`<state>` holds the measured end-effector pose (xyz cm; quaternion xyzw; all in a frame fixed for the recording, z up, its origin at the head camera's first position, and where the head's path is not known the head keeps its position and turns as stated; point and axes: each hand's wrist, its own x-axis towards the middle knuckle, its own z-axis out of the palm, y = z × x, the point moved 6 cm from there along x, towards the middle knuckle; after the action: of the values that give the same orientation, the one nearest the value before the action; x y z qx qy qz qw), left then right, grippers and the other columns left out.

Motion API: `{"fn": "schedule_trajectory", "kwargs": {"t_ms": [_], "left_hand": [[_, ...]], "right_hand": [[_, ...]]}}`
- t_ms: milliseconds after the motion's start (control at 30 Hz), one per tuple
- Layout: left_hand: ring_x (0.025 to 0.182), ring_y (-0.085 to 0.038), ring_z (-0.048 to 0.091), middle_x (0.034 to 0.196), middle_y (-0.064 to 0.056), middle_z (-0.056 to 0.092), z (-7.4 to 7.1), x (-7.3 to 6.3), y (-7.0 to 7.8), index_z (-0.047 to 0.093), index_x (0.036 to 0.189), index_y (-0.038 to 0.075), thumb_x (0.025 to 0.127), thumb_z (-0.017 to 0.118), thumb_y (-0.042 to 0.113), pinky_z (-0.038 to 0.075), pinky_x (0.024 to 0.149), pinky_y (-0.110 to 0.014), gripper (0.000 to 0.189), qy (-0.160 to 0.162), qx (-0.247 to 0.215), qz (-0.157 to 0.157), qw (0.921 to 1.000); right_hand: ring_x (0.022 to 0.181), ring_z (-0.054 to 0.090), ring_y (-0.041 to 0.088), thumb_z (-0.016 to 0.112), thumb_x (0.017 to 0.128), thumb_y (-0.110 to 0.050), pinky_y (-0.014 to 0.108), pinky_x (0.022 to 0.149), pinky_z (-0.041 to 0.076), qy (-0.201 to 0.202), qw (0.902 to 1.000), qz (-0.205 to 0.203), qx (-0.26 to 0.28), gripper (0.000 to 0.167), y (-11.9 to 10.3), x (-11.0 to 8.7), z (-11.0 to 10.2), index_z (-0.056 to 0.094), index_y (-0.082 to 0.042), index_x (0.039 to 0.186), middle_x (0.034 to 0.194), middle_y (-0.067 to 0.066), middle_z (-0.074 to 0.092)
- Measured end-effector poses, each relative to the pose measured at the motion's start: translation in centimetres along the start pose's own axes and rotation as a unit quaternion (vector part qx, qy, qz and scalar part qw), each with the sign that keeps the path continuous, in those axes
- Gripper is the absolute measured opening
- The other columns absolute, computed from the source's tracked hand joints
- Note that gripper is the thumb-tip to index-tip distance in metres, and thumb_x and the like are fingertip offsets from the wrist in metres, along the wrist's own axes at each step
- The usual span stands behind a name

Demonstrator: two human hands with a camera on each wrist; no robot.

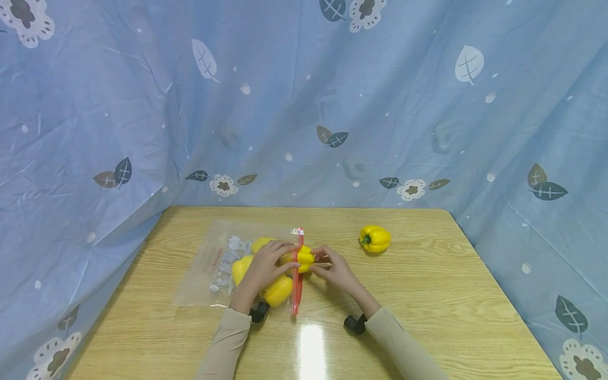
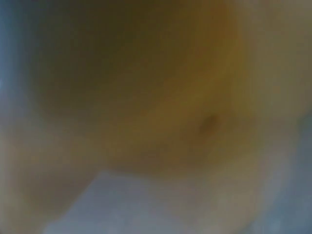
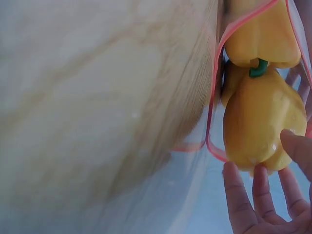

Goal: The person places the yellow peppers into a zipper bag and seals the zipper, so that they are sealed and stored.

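Observation:
A clear plastic bag (image 1: 195, 282) with a red zip edge (image 1: 296, 301) lies on its side, several yellow bell peppers (image 1: 277, 291) inside. At its mouth, another yellow bell pepper (image 3: 263, 117) sits partly inside, green stem inward. My left hand (image 1: 268, 264) lies over the bag, thumb and fingers gripping its edge around that pepper. From the right, my right hand (image 1: 334, 269) holds the pepper's outer end with thumb and fingertips. The right wrist view shows its fingers (image 3: 239, 195) below the pepper and the thumb on its side. The left wrist view is a yellow-brown blur.
One more yellow bell pepper (image 1: 375, 239) lies at the back right of the wooden table (image 1: 427, 295). A blue patterned curtain (image 1: 304, 105) hangs behind and on both sides. Each wrist carries a small black camera (image 1: 355, 324).

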<state>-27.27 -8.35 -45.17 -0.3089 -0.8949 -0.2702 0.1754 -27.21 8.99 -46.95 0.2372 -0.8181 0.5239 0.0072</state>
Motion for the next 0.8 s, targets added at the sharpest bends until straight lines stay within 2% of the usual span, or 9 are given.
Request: {"fn": "schedule_trajectory", "kwargs": {"t_ms": [67, 200, 400, 633, 800], "left_hand": [[0.11, -0.017, 0.053, 0.12, 0.004, 0.06, 0.0, 0.0, 0.0, 0.063, 0.119, 0.021, 0.084, 0.058, 0.052, 0.044, 0.095, -0.038, 0.047, 0.003, -0.002, 0.004, 1.0], [0.111, -0.017, 0.053, 0.12, 0.005, 0.06, 0.0, 0.0, 0.1, 0.063, 0.12, 0.021, 0.084, 0.058, 0.051, 0.044, 0.095, -0.038, 0.047, 0.005, -0.002, 0.006, 1.0], [0.11, -0.017, 0.053, 0.119, 0.005, 0.061, 0.0, 0.1, 0.1, 0.063, 0.12, 0.021, 0.084, 0.058, 0.052, 0.043, 0.096, -0.038, 0.047, 0.002, 0.002, 0.004, 1.0], [0.11, -0.017, 0.054, 0.119, 0.005, 0.061, 0.0, 0.1, 0.1, 0.063, 0.119, 0.019, 0.084, 0.059, 0.05, 0.043, 0.096, -0.038, 0.047, 0.009, 0.003, 0.01, 0.9999], [0.111, -0.018, 0.053, 0.12, 0.004, 0.061, 0.0, 0.0, 0.0, 0.063, 0.119, 0.019, 0.084, 0.06, 0.049, 0.043, 0.096, -0.039, 0.046, 0.012, 0.002, 0.01, 0.9999]], "right_hand": [[0.094, 0.06, 0.033, 0.068, 0.082, -0.004, 0.037, 0.083, 0.054, 0.011, 0.9999, 0.005, -0.005, 0.028, 0.9, 0.4, 0.1, 0.056, -0.003, 0.107, 0.097, 0.015, 0.059], [0.088, 0.06, 0.027, 0.07, 0.081, -0.007, 0.027, 0.079, 0.054, 0.021, 0.9997, 0.012, -0.011, 0.023, 1.3, 0.7, 0.0, 0.057, -0.007, 0.1, 0.092, 0.009, 0.059], [0.087, 0.06, 0.027, 0.07, 0.081, -0.006, 0.028, 0.079, 0.054, 0.023, 0.9996, 0.002, -0.014, 0.022, 1.1, 0.9, 0.1, 0.057, -0.007, 0.099, 0.091, 0.008, 0.06], [0.083, 0.06, 0.021, 0.07, 0.082, -0.008, 0.026, 0.077, 0.055, 0.038, 0.9986, -0.01, -0.036, 0.021, 1.1, 1.1, 0.3, 0.058, -0.006, 0.099, 0.087, 0.006, 0.06], [0.083, 0.061, 0.023, 0.07, 0.082, -0.008, 0.028, 0.077, 0.055, 0.046, 0.9986, -0.007, -0.026, 0.021, 1.0, 1.2, 0.6, 0.058, -0.006, 0.099, 0.089, 0.009, 0.061]]}}
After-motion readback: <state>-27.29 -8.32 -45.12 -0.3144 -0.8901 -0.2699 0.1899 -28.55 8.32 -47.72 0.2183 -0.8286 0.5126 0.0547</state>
